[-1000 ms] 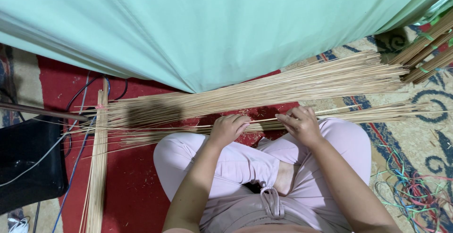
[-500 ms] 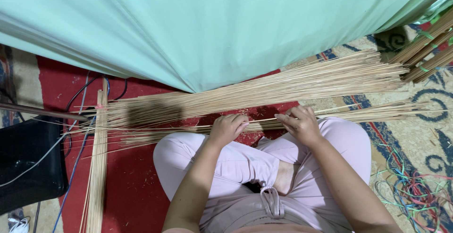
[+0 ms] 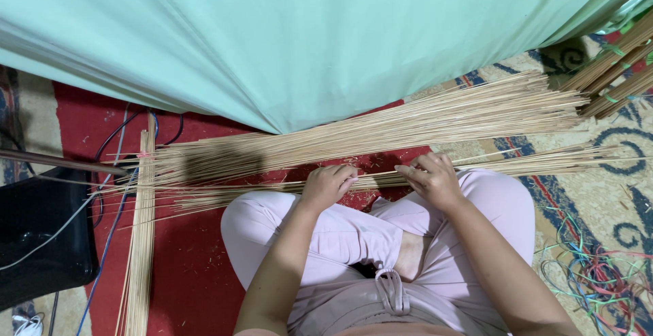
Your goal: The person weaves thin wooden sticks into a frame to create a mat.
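I sit cross-legged in pale pink trousers on a red carpet. A thin row of long pale sticks [image 3: 245,190] lies across my knees, running left to right. My left hand [image 3: 328,184] is curled over these sticks near the middle. A little to the right, my right hand [image 3: 430,177] rests on the same row with fingers bent around a few sticks. Beyond my hands a thicker pile of the same sticks [image 3: 408,126] lies on the floor, fanning out to the right.
A mint green cloth [image 3: 306,37] hangs over the far side. A bundle of sticks [image 3: 141,241] lies lengthwise at the left, beside a black object [image 3: 41,234] and cables. Tied stick bundles [image 3: 615,71] sit top right. Coloured strings [image 3: 598,275] lie at lower right on a patterned rug.
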